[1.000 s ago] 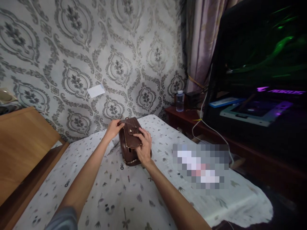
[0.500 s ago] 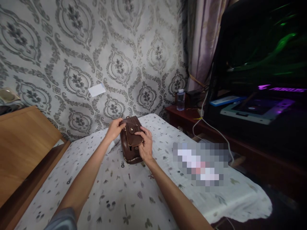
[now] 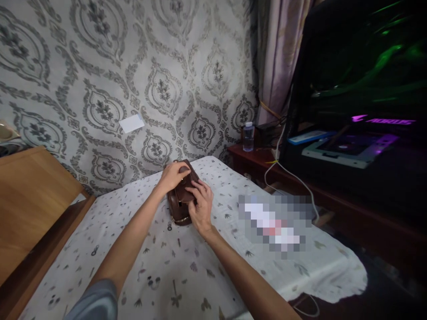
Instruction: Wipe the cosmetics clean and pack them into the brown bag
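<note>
A small brown leather handbag [image 3: 178, 212] with gold-toned metal trim sits on the patterned white sheet [image 3: 156, 262]. My left hand [image 3: 171, 177] reaches over its top, fingers bent and closed on the tab at the clasp, which they mostly cover. On the bag's right side, my right hand [image 3: 202, 206] grips the front flap, with its fingers lying across the leather and the thumb lower down. The bag's inside cannot be seen.
A wooden board [image 3: 36, 200] borders the bed on the left. To the right, a water bottle [image 3: 248, 137] stands on a dark red table [image 3: 235, 153] beside a white cable [image 3: 302, 182] and a computer case [image 3: 350, 89]. A pixelated patch covers something on the sheet's right part.
My left hand has moved right, from the bag's upper left edge onto the clasp tab. My right hand stays at the flap with its fingers slightly shifted. The view has turned slightly.
</note>
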Available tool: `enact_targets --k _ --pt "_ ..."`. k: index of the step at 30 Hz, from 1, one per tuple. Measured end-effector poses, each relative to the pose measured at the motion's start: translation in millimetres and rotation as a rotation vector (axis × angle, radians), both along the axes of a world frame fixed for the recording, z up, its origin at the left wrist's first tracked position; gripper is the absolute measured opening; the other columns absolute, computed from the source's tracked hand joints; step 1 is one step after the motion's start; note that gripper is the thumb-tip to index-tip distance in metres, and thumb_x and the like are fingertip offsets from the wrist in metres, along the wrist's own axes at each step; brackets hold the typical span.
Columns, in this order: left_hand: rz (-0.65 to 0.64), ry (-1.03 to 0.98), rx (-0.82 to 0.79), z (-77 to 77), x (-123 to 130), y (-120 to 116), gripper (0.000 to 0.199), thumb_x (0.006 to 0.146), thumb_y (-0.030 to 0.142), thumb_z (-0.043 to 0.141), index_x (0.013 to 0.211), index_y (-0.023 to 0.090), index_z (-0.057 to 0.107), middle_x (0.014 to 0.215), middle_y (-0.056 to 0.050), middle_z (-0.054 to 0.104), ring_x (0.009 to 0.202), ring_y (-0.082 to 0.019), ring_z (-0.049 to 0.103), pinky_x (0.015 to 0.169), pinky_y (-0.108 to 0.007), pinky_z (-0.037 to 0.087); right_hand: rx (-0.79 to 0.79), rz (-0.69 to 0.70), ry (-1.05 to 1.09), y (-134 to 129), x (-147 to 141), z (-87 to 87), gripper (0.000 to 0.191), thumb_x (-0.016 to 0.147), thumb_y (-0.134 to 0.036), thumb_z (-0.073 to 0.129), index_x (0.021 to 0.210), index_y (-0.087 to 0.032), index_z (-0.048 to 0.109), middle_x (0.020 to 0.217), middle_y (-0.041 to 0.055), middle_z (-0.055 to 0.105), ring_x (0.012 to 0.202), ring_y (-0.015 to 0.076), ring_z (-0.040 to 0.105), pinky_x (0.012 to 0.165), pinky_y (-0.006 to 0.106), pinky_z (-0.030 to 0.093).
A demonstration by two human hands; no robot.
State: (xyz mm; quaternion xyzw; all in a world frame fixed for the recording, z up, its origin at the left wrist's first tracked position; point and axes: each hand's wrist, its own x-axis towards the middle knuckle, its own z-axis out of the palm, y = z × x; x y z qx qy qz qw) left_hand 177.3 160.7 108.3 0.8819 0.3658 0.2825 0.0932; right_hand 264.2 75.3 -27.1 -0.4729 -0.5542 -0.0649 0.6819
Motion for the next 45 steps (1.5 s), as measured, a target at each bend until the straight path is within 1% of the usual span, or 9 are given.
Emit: enact_targets --k 4,10,15,20,22,26,31,37,45 --pt "0.097 -0.043 0.009 -2.2 5.4 2.2 0.016 0.085 0.029 0.059 0.076 0.019 0.069 0.071 -0.002 0.068 0.069 -0.018 0.057 0.068 -0.028 0.040 0.005 0.005 0.008 -9.0 -3.3 -1.7 0.036 0.083 -0.009 0.049 0.107 -0.026 0.070 0.118 0.0061 0.069 0.124 0.0278 0.051 0.107 0.052 0.040" --pt "0.098 -0.112 -0.030 -7.7 4.3 2.0 0.019 0.085 0.031 0.058 0.072 0.019 0.065 0.063 0.000 0.062 0.062 -0.016 0.053 0.065 -0.027 0.037 0.009 0.021 -0.007 -7.1 -1.2 -2.0 0.038 0.083 -0.008 0.049 0.108 -0.027 0.071 0.119 0.0061 0.068 0.123 0.0277 0.052 0.106 0.051 0.042" --pt "0.022 -0.170 -0.102 -11.3 2.4 -2.6 0.021 0.084 0.034 0.058 0.071 0.019 0.063 0.065 0.000 0.063 0.064 -0.015 0.054 0.065 -0.026 0.039 -0.007 0.019 -0.033 -5.0 2.2 -1.7 0.042 0.081 -0.007 0.048 0.108 -0.029 0.072 0.122 0.0048 0.067 0.124 0.0274 0.051 0.106 0.051 0.041" --pt "-0.148 -0.159 -0.180 -7.1 -6.1 -9.8 0.024 0.083 0.039 0.060 0.072 0.017 0.065 0.068 -0.001 0.064 0.067 -0.017 0.057 0.066 -0.027 0.042 0.023 0.010 -0.027 -4.9 2.1 -1.1 0.043 0.080 -0.006 0.048 0.108 -0.027 0.072 0.120 0.0058 0.067 0.122 0.0269 0.052 0.105 0.050 0.042" --pt "-0.165 -0.186 -0.199 -5.0 -12.8 -9.6 0.023 0.082 0.039 0.061 0.078 0.018 0.066 0.072 -0.001 0.066 0.070 -0.018 0.059 0.068 -0.027 0.044 0.008 0.024 -0.022 -5.0 2.6 -1.7 0.044 0.080 -0.006 0.048 0.109 -0.028 0.072 0.120 0.0058 0.067 0.121 0.0270 0.053 0.104 0.050 0.043" --pt "-0.049 -0.228 -0.152 -4.8 -33.4 -2.1 0.027 0.077 0.041 0.068 0.093 0.019 0.067 0.082 -0.001 0.067 0.078 -0.019 0.060 0.072 -0.027 0.044 0.005 0.047 -0.011 -4.2 3.9 -3.7 0.042 0.083 -0.009 0.049 0.111 -0.029 0.073 0.121 0.0059 0.067 0.118 0.0266 0.055 0.102 0.050 0.044" --pt "0.133 -0.124 -0.090 -13.1 -54.1 5.4 0.025 0.079 0.038 0.063 0.065 0.019 0.059 0.059 0.003 0.053 0.063 -0.014 0.048 0.063 -0.026 0.036 0.001 0.035 -0.005 -3.6 4.0 -4.1 0.038 0.085 -0.011 0.049 0.108 -0.029 0.073 0.120 0.0055 0.068 0.116 0.0259 0.057 0.101 0.050 0.045" --pt "0.126 -0.237 -0.161 -22.7 -55.4 3.0 0.024 0.078 0.033 0.062 0.061 0.018 0.054 0.058 0.004 0.050 0.062 -0.013 0.047 0.062 -0.025 0.034 0.021 0.056 -0.014 -3.5 6.2 -4.1 0.037 0.086 -0.011 0.049 0.109 -0.028 0.073 0.120 0.0061 0.068 0.116 0.0256 0.057 0.102 0.048 0.045" --pt "0.066 -0.298 -0.277 -35.3 -59.1 -8.2 0.029 0.080 0.040 0.056 0.062 0.019 0.048 0.060 0.004 0.046 0.060 -0.012 0.043 0.059 -0.025 0.033 0.014 0.054 -0.027 -1.4 8.2 -6.3 0.047 0.080 -0.003 0.046 0.108 -0.029 0.074 0.123 0.0055 0.066 0.116 0.0251 0.057 0.101 0.048 0.044"
